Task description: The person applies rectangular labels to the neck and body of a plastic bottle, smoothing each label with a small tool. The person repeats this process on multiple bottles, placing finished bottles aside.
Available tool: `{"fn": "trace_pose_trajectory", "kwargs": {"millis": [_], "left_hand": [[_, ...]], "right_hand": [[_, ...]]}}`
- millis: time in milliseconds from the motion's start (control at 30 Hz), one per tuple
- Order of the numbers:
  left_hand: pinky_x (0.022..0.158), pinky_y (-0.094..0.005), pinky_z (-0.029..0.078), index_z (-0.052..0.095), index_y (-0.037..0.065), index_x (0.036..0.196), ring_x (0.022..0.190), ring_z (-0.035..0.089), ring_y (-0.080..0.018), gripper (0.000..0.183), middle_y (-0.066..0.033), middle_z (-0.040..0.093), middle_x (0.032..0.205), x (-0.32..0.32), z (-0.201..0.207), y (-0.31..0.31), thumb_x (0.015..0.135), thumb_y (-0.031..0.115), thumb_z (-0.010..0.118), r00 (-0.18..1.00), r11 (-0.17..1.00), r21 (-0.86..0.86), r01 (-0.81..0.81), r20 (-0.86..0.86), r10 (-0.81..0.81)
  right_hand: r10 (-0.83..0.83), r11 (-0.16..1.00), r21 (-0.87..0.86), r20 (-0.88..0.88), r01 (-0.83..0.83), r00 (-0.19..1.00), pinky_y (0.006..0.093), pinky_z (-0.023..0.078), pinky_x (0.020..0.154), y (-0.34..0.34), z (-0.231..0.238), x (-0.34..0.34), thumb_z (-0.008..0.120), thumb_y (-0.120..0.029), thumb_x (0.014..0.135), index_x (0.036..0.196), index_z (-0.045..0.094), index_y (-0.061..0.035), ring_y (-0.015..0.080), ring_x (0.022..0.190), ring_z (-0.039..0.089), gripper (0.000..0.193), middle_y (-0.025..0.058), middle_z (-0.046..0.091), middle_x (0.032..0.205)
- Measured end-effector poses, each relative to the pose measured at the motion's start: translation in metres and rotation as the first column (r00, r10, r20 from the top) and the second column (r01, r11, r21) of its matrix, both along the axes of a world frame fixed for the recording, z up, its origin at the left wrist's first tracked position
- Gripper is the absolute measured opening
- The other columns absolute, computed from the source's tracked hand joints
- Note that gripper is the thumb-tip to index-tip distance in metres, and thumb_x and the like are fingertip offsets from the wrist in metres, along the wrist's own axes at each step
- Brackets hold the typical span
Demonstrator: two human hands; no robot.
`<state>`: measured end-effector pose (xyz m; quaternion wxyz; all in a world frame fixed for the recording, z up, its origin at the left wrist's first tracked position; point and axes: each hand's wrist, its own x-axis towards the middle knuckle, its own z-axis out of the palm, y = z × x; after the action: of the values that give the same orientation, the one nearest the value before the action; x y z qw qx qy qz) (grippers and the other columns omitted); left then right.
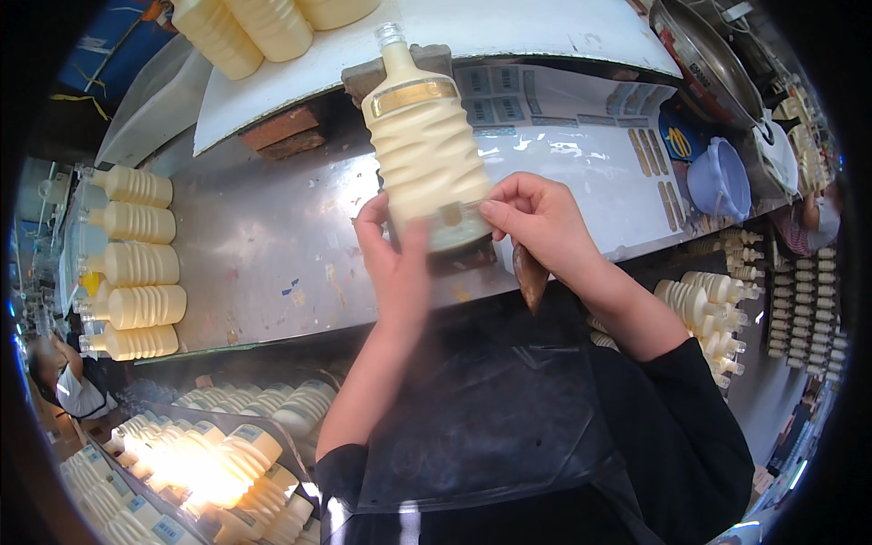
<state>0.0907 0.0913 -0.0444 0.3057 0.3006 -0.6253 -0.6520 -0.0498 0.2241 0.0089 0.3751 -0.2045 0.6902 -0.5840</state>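
A cream ribbed bottle [427, 154] with a clear neck and a gold band below it lies at the middle of the metal table, neck away from me. Its upper end rests on a grey-brown block [365, 78]. My left hand [395, 263] holds the bottle's left side near the base, its thumb blurred over the front. At the lower right, my right hand [536, 222] pinches the edge of a small pale label [454, 215] against the bottle. Below that palm hangs a brown, tapering tool [530, 280], its grip hidden.
Several similar bottles [141, 263] lie along the table's left end; others stand on the white shelf [545, 36]. Label sheets [563, 145], yellow-handled scissors [678, 143] and a lilac bucket [718, 179] sit to the right. Crated bottles [245, 454] fill the lower left. People work at both sides.
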Motion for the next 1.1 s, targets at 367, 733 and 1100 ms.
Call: {"fn": "trace_pose_trajectory", "kwargs": {"millis": [367,733,1100], "left_hand": [[0.112,-0.0351,0.036,0.039,0.003,0.146,0.123,0.048,-0.0179,0.045,-0.0102,0.05,0.137,0.0,-0.008,0.001,0.109,0.025,0.053,0.997,1.0,0.027,-0.015,-0.071,0.017],[0.109,-0.036,0.04,0.04,0.003,0.144,0.124,0.047,-0.0195,0.049,-0.0123,0.049,0.137,0.001,-0.002,0.001,0.103,0.019,0.062,0.996,0.995,0.101,0.001,-0.091,0.009],[0.11,-0.0364,0.039,0.039,0.003,0.144,0.126,0.047,-0.0204,0.05,-0.013,0.049,0.139,0.002,-0.002,0.001,0.102,0.016,0.062,0.995,0.992,0.123,0.002,-0.102,0.011]], "right_hand": [[0.057,0.997,0.056,-0.12,-0.051,0.991,0.0201,0.044,0.066,0.004,-0.018,-0.01,0.068,-0.027,0.1,0.136,0.06,-0.0003,0.0034,0.072,0.053,0.045,-0.0028,0.061,0.081],[0.067,0.996,0.073,-0.171,-0.056,0.983,0.0295,0.053,0.069,0.001,-0.021,-0.011,0.076,-0.031,0.092,0.134,0.064,0.0017,0.0124,0.074,0.064,0.054,0.0072,0.07,0.082],[0.046,0.997,0.063,-0.124,-0.039,0.991,0.0276,0.052,0.068,0.0,-0.02,-0.008,0.076,-0.028,0.092,0.135,0.064,0.0012,0.0099,0.073,0.062,0.053,0.0044,0.068,0.08]]}}
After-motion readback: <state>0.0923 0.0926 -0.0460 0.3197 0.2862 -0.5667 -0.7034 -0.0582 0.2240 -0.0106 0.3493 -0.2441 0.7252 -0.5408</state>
